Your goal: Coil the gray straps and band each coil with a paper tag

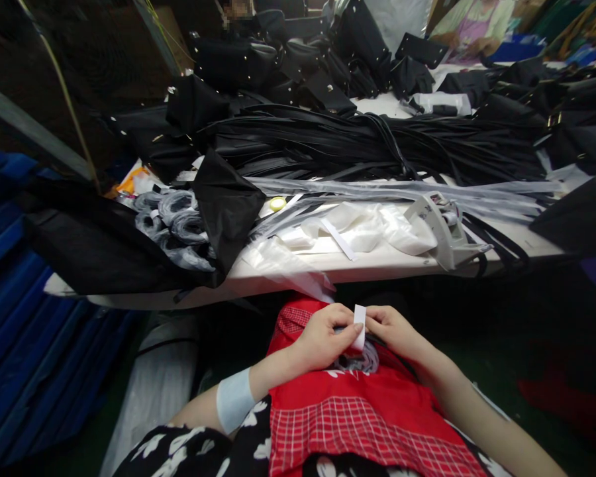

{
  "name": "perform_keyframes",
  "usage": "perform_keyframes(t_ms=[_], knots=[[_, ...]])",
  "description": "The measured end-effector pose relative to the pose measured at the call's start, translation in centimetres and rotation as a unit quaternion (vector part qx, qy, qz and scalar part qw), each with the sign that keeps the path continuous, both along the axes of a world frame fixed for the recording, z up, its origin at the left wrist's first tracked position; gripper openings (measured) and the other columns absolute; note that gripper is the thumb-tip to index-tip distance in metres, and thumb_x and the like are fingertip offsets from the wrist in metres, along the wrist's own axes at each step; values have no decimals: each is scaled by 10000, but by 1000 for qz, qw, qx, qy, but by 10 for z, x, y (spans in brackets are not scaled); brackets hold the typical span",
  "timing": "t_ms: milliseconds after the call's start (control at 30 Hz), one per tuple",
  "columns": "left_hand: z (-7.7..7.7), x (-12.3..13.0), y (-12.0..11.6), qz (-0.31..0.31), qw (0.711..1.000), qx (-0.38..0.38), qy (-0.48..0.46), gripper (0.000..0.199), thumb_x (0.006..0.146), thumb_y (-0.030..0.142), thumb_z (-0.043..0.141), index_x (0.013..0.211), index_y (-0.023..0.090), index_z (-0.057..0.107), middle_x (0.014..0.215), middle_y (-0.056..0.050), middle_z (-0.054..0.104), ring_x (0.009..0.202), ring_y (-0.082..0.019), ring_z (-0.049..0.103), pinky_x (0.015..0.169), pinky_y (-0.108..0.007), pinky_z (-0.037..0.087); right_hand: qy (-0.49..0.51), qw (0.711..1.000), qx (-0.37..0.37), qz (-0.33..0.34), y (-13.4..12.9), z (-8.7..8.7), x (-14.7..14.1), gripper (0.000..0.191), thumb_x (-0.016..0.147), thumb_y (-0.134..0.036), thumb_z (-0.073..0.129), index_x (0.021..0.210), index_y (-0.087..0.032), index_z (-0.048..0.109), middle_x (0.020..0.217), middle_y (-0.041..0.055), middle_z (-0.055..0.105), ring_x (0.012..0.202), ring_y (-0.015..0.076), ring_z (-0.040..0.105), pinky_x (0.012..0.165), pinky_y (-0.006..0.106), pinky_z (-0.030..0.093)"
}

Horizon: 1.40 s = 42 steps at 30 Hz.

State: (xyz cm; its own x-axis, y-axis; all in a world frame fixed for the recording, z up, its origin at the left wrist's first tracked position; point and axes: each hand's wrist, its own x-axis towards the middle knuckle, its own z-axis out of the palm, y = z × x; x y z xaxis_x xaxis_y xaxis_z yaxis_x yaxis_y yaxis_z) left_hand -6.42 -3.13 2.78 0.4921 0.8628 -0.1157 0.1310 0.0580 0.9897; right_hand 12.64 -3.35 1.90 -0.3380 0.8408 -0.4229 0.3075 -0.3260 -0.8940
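Over my lap, my left hand (330, 336) pinches a short white strip (359, 321), its thumb lying across the front. My right hand (393, 329) is closed at the strip's right edge, fingertips partly hidden behind it. Beneath both hands a coiled bundle of greyish, see-through band (370, 359) rests on the red apron (347, 391). Whether the strip goes round this bundle I cannot tell. On the table edge ahead, another white strip (338, 240) lies on crumpled white film (377, 225).
At the table's left, several coiled bundles (179, 222) sit by black fabric (228, 212). A grey tape dispenser (442, 228) stands front right. Long black straps (328, 142) and black bags (238, 63) fill the back. A co-worker (471, 30) sits across. Blue stacked panels (24, 318) stand left.
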Motion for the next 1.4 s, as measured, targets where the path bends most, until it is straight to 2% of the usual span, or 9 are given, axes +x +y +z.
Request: perform_keyframes(t_ms=[67,200,467,700,933,1100,1233,1333,1400], knots=[[0,0,-1,16,1000,8,19,269,875,355,568,749,166,714,896,-65,623,865,-174,582,793,-262,448,-2,998,21,-53,-1,4,-3,404,785,-531,670,673,-143,702,620,15,642,577,135,532,556,241,420],[-1,2,-1,-7,999,-6,40,316,882,363,534,656,166,635,756,-27,575,761,-152,548,717,-251,427,-23,994,23,-105,0,11,-5,340,719,-484,743,714,-144,744,654,46,694,604,164,587,569,259,466],[-9,9,6,-23,986,-164,18,377,796,430,559,546,148,559,534,16,486,526,-102,404,502,-238,303,12,995,-48,-84,4,8,-7,437,744,-555,713,599,-147,654,507,-14,582,478,105,485,488,224,403],[-10,9,10,5,979,-202,33,416,739,488,614,512,141,576,479,23,470,480,-82,366,455,-224,261,-68,992,27,-104,-1,13,-10,410,811,-542,661,641,-169,662,513,-9,600,458,125,518,458,233,383],[-15,8,9,25,978,-208,15,393,745,474,618,528,149,577,483,25,493,480,-85,380,470,-227,278,-113,988,85,-68,2,13,-11,402,865,-509,615,653,-174,682,526,3,612,494,137,532,476,239,381],[-17,9,8,37,980,-194,31,362,765,435,608,556,140,601,537,10,542,513,-94,430,492,-229,311,-66,995,42,-60,4,10,-8,420,875,-520,588,682,-161,690,588,20,647,545,146,568,523,242,442],[-19,9,7,49,979,-191,48,304,767,396,637,608,138,618,582,-1,583,542,-106,487,515,-226,355,-37,998,22,-38,6,11,-5,298,809,-444,690,809,-150,735,766,51,723,680,166,618,637,261,484],[-20,10,6,77,978,-192,25,210,706,299,716,741,155,568,694,-9,639,599,-116,555,552,-219,412,1,999,-39,-27,8,13,-1,297,758,-428,745,830,-140,737,783,52,728,667,152,608,639,258,481],[-19,10,4,83,978,-190,7,285,670,241,742,808,176,501,748,-10,655,614,-116,580,560,-216,432,21,997,-68,-13,10,14,2,313,727,-432,775,820,-137,734,765,45,721,656,143,602,642,257,480]])
